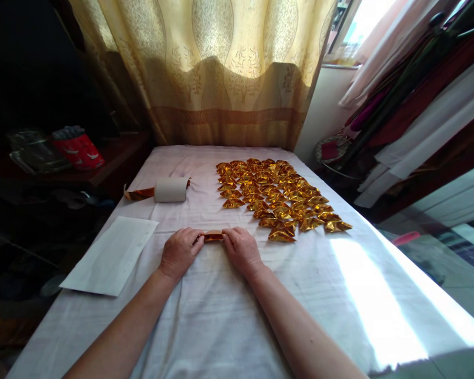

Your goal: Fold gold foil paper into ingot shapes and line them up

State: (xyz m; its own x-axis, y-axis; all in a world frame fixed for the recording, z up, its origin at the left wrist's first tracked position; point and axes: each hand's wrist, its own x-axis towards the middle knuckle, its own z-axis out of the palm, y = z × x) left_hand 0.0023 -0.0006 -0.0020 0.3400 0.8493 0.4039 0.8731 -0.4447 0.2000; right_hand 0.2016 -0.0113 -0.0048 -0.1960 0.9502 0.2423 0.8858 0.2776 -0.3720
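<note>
Between my two hands a narrow folded strip of shiny gold foil paper [214,236] is held level, just over the white cloth. My left hand [181,251] pinches its left end with thumb and fingers. The right end is gripped the same way by my right hand [243,249]. Fingers cover both ends of the strip. To the right and farther back, many folded gold foil ingots [276,195] lie in close rows. A pale cardboard roll [171,189] rests behind my left hand, with gold foil [140,194] sticking out of its left end.
A white sheet [112,255] lies left of my left arm on the cloth-covered table [221,326]. A patterned curtain [225,84] hangs behind the table. On a dark cabinet at left stand a red container [79,149] and a glass jar [37,151]. Clothes [430,121] hang at right.
</note>
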